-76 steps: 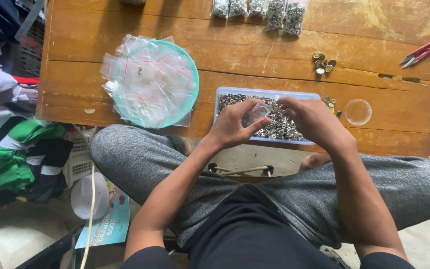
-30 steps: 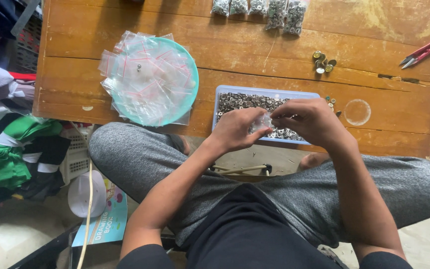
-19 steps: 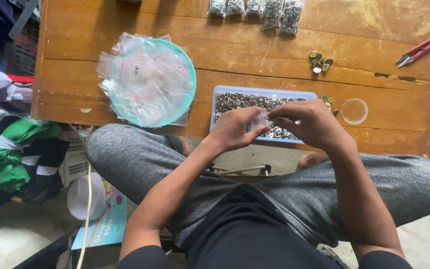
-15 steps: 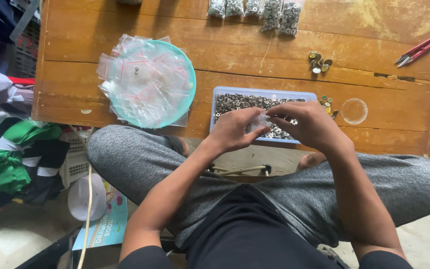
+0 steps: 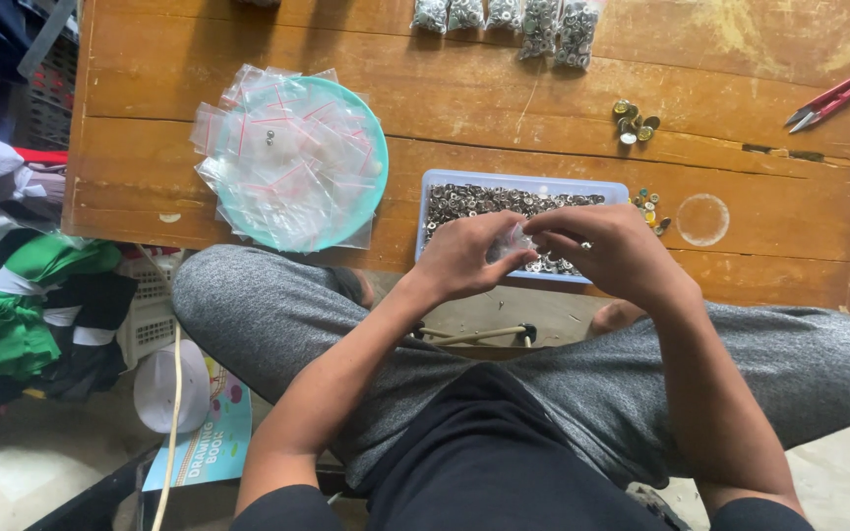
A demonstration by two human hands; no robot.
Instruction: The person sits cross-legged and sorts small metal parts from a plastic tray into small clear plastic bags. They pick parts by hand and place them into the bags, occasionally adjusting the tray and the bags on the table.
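While both hands meet over the near edge of the worn wooden table (image 5: pixel 504 79), the left hand (image 5: pixel 464 258) and right hand (image 5: pixel 612 251) pinch a small clear plastic bag (image 5: pixel 516 241) between them. Left fingers curled shut on bag's left side; right fingertips closed on its right side. Bag sits directly above the pale blue rectangular plastic tray (image 5: pixel 435 187), which is filled with small silver metal snap parts (image 5: pixel 484 200). What is inside the bag: cannot tell.

Left of tray: round turquoise plastic plate (image 5: pixel 371 182) heaped with empty clear zip bags with red seal strips (image 5: pixel 282 172). Far edge of table: row of filled clear bags of silver parts (image 5: pixel 538 18). Right of tray: a few brass-coloured and mixed snap pieces (image 5: pixel 634 120), a faint round ring mark (image 5: pixel 703 218), and red-handled thread snips (image 5: pixel 826 100) near the right corner.

Person sits cross-legged in grey trousers (image 5: pixel 268 315). On floor at left: green, black and white cloth (image 5: pixel 31 305).
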